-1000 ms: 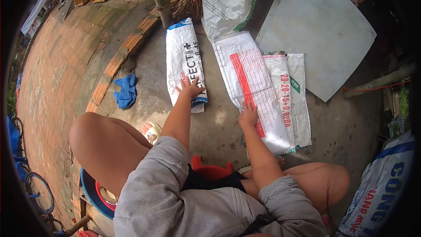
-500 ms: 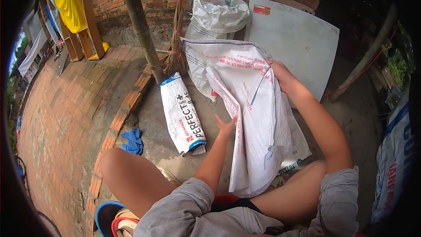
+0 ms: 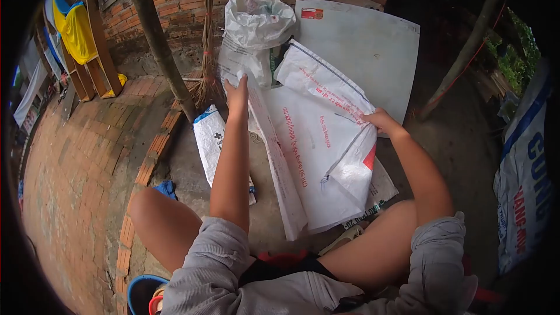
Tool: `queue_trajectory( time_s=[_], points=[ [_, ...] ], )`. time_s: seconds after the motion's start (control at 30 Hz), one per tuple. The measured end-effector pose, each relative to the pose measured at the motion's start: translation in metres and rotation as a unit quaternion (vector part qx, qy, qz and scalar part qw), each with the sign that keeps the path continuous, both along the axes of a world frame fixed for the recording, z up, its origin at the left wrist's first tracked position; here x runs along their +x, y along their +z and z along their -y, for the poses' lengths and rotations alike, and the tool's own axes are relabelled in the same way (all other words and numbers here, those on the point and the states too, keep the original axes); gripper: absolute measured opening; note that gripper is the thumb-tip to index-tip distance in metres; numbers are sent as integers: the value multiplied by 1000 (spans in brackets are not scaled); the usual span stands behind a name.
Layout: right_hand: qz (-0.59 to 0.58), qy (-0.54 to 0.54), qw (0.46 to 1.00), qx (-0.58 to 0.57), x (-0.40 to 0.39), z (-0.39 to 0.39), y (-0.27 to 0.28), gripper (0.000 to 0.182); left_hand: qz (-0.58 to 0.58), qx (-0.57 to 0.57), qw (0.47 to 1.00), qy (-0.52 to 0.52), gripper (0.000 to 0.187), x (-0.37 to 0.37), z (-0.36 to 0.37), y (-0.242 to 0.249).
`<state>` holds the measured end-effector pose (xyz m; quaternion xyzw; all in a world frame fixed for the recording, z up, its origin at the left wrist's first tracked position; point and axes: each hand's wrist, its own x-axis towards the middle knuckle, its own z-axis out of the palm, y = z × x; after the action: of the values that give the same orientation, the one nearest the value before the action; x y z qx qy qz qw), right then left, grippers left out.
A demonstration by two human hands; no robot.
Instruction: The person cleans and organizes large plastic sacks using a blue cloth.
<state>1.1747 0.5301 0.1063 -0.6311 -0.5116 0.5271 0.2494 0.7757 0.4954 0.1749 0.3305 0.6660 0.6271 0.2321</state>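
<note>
A large white woven sack (image 3: 309,140) with red print is spread out in front of my lap, its lower end near my legs. At its upper left edge, my left hand (image 3: 236,93) is closed on the material, thumb and finger either side of it. My right hand (image 3: 379,121) pinches the right edge, where the cloth is bunched and a dark thread hangs. A folded flap with a blue-black hem tilts up between the hands. Under the lower right of this sack, part of another printed sack (image 3: 382,184) shows.
An open white sack (image 3: 259,23) stands by the brick wall, beside a leaning pale board (image 3: 361,58). A folded white-and-blue bag (image 3: 208,146) lies left, partly behind my forearm. There are wooden poles (image 3: 157,35), a broom (image 3: 207,70), a blue tub (image 3: 140,291) and a large printed sack (image 3: 525,181).
My left hand has moved up and left, from open beside the sack to closed on its edge. The sack is now spread wider, and my right hand sits lower in the view.
</note>
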Motion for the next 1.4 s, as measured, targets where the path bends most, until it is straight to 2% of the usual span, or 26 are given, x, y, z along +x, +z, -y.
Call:
queue_trajectory(
  time_s=[0.07, 0.1, 0.13, 0.2, 0.23, 0.27, 0.3, 0.33, 0.4, 0.47, 0.5, 0.57, 0.6, 0.67, 0.73, 0.8, 0.87, 0.93, 1.0, 1.03, 1.1, 1.17, 1.2, 1.27, 1.37, 1.4],
  points=[
    [234, 41, 971, 17, 7, -20, -53, 42, -283, 118, 952, 12, 70, 19, -2, 19],
    [230, 47, 972, 3, 12, -41, -95, 42, -253, 137, 951, -109, 67, 42, 10, 24],
    [329, 61, 940, 71, 18, -68, -142, 51, -216, 154, 937, -228, 63, 67, 17, 21],
    [494, 10, 861, 124, -11, -51, -141, 57, -154, -3, 913, -377, 58, 100, 31, -25],
    [561, -51, 819, 107, -42, -20, -102, 53, -186, -63, 907, -371, 56, 110, 37, -65],
    [562, -40, 819, 104, -47, -15, -108, 53, -234, -119, 896, -360, 56, 113, 39, -121],
    [651, 41, 707, 274, -53, -10, -116, 54, -286, -178, 867, -368, 57, 109, 48, -171],
    [699, 118, 557, 433, -60, -6, -122, 54, -338, -213, 832, -384, 59, 99, 59, -228],
    [606, 307, 574, 457, -84, 13, -130, 53, -295, -330, 794, -416, 67, 88, 96, -285],
    [541, 429, 678, 253, -116, 32, -153, 53, -345, -460, 728, -374, 76, 96, 138, -294],
    [557, 435, 683, 187, -131, 46, -170, 62, -336, -464, 727, -378, 76, 99, 154, -301],
    [556, 469, 684, 57, -155, 69, -204, 82, -427, -526, 647, -350, 79, 102, 174, -310],
    [537, 496, 682, -9, -162, 81, -218, 93, -425, -527, 646, -352, 79, 104, 180, -312],
    [526, 448, 721, -56, -168, 124, -242, 117, -422, -526, 669, -314, 84, 107, 183, -313],
    [561, 438, 702, -32, -173, 142, -253, 120, -412, -526, 676, -311, 81, 107, 180, -318],
    [596, 430, 678, -10, -173, 147, -261, 122, -410, -502, 709, -276, 75, 105, 178, -329],
    [534, 420, 734, -4, -168, 139, -265, 121, -417, -477, 725, -270, 69, 103, 179, -340],
    [545, 413, 730, 10, -168, 143, -271, 120, -427, -451, 740, -259, 63, 101, 178, -356],
    [554, 405, 727, 28, -168, 144, -273, 120, -499, -415, 739, -179, 59, 99, 173, -372],
    [550, 406, 729, 34, -167, 144, -271, 118, -499, -417, 739, -177, 59, 94, 168, -365],
    [548, 408, 729, 41, -165, 143, -267, 117, -347, -455, 783, -243, 62, 79, 145, -347],
    [561, 426, 705, 76, -163, 137, -262, 114, -318, -420, 820, -225, 67, 58, 121, -329],
    [561, 429, 704, 77, -160, 134, -267, 114, -270, -418, 838, -223, 70, 51, 109, -292],
    [543, 398, 726, 139, -154, 124, -284, 110, -242, -353, 885, -184, 62, 32, 92, -222],
    [524, 400, 745, 105, -152, 119, -269, 110, -73, -187, 960, -196, 66, -42, 71, -178],
    [521, 400, 748, 93, -153, 119, -265, 109, -68, -134, 976, -158, 68, -63, 74, -163]
  ],
)
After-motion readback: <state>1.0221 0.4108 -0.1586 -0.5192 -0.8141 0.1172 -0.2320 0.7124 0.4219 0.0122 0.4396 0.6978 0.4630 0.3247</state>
